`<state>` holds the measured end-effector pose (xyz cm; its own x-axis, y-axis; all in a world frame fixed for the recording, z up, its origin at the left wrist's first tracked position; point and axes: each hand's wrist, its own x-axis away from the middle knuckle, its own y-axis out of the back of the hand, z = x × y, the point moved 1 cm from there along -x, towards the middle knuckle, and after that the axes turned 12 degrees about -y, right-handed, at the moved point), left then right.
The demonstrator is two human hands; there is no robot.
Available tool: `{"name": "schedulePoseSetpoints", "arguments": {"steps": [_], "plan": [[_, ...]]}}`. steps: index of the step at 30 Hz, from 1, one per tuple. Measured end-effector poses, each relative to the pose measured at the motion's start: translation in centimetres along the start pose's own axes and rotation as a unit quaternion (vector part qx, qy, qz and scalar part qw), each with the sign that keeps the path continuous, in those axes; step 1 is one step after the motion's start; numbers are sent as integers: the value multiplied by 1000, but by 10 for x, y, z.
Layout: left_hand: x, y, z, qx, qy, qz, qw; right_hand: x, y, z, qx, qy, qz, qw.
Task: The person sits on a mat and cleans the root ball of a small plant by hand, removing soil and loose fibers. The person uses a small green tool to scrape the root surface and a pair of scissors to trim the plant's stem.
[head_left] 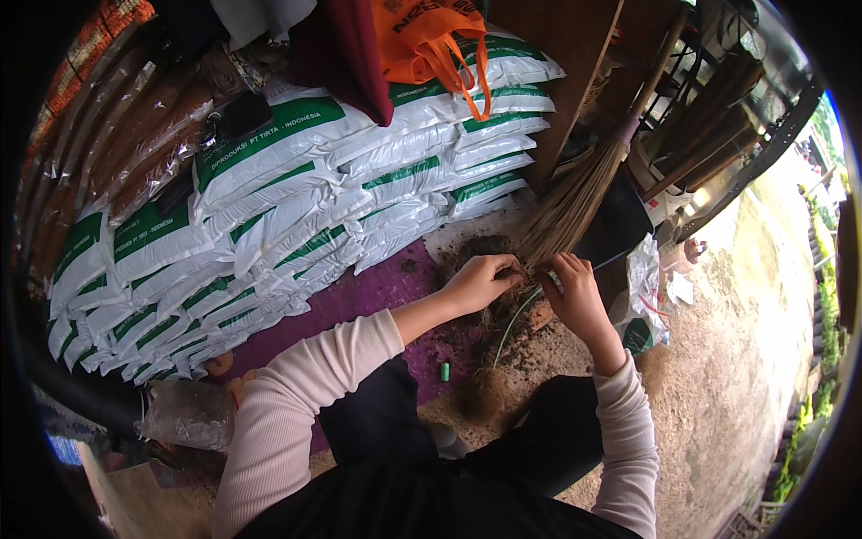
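I'm working with both hands over the green stem (510,328), which is rising from the brown clump (482,393) between my knees and ending near my right fingertips. My left hand (483,285) is holding a narrow grip, its fingertips bunched together; my right hand (577,296) is curling its fingers just beside it. I can't tell whether either grip is closing on anything.

I'm judging the work to be partway along: the stem is seemingly sitting in its clump, so that part is looking done, while its upper end is occupying me and probably remaining unfinished. The green cylinder (444,371) is lying apart on the purple sheet (368,292), out of both hands. Loose soil (462,343) is lying scattered, not gathered up.

My fingers are hiding the stem's tip, and any fine thread there is escaping me. The broom (575,198) is crowding the space behind my hands, its brown bristles blending with the soil. The clump is looking blurred, and a grey shape (448,440) below it is being partly cut off by my dark clothing.
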<state>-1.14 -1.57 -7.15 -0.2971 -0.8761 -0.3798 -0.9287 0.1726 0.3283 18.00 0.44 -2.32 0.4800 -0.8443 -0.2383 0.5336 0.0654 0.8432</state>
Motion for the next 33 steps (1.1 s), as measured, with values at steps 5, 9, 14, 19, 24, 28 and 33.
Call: {"name": "schedulePoseSetpoints", "arguments": {"steps": [5, 9, 14, 19, 24, 28, 33], "plan": [[-4, 10, -2, -6, 56, -1, 998, 2, 4, -26, -21, -29, -40, 999], [1, 27, 0, -65, 42, 0, 997, 0, 18, -51, -81, -56, -57, 993], [11, 45, 7, -84, 30, -21, 996, 12, 40, -85, -125, -178, -60, 974], [19, 58, 17, -101, 87, 4, 991, 31, 39, -143, -49, -223, -78, 970], [26, 63, 22, -168, 67, -3, 983, 47, 38, -190, -24, -278, -66, 958], [26, 62, 22, -206, 41, -13, 978, 62, 37, -220, -58, -295, -60, 952], [21, 55, 15, -217, 34, -31, 975, 71, 39, -257, -109, -281, -76, 950]]}}
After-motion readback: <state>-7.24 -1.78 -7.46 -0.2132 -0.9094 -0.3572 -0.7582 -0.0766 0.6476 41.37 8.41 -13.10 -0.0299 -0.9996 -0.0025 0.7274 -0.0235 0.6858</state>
